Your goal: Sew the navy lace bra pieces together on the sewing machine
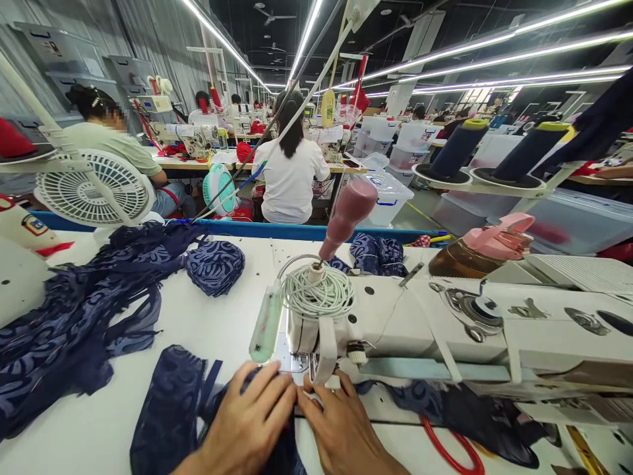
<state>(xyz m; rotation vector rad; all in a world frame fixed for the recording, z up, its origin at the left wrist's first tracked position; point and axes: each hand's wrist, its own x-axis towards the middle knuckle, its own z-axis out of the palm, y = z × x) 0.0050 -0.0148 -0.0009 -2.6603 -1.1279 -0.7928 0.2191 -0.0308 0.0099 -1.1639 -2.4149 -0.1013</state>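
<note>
My left hand [252,417] lies palm down on a dark navy patterned fabric piece [167,410], its fingers stretched toward the needle area of a white sewing machine [395,316]. Close beside it, my right hand [343,425] rests with fingers spread just in front of the presser foot; some fingertips are hidden behind a white guard [325,349]. Navy fabric also shows below and between both hands. To the right, a narrow navy strip [420,398] runs under the machine arm. A coil of pale cord [316,290] and a pink-handled screwdriver [350,211] sit atop the machine head.
Navy fabric [64,310] is heaped at left, near a round bundle [215,267]. Red-handled scissors [452,448] lie at lower right. A bottle with a pink lid [482,247], thread cones [459,148] and a white fan [96,188] stand around. A co-worker [291,171] sits ahead.
</note>
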